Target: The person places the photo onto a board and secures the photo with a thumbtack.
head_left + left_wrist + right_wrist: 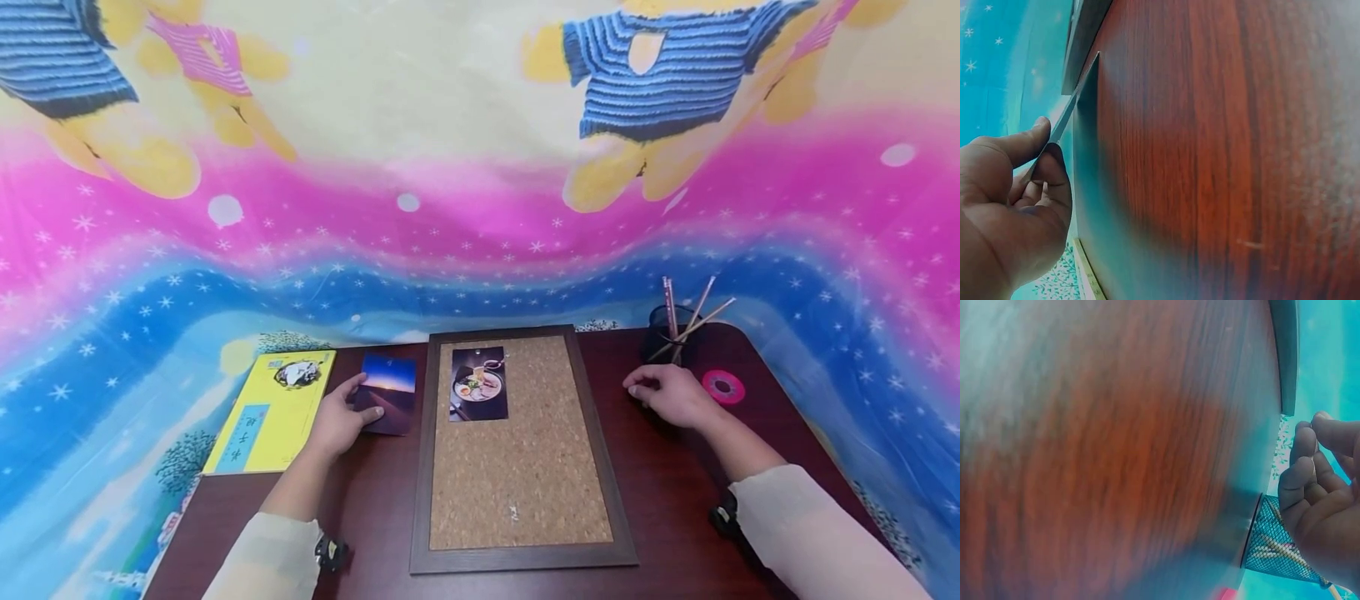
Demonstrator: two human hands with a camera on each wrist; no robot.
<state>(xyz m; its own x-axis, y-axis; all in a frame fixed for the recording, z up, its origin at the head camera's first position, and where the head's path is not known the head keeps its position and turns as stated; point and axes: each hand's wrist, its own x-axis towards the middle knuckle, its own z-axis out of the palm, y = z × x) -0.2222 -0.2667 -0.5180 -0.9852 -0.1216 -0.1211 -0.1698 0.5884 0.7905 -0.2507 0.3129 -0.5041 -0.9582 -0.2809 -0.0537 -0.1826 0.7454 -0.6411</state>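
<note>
My left hand pinches the left edge of a sunset photo between thumb and fingers. The left wrist view shows the photo edge-on, tilted up from the tabletop. Beside it lies a cork board in a dark wooden frame, with a ramen photo at its upper left and a small pin at that photo's top. My right hand is raised right of the board, thumb and fingertips together. A thin pale pin-like thing shows between them, too small to identify surely.
A yellow book lies at the left. Small clear pieces sit low on the cork. A black mesh cup with several pencils stands back right, near a pink ring-shaped object. Patterned cloth hangs behind the dark table.
</note>
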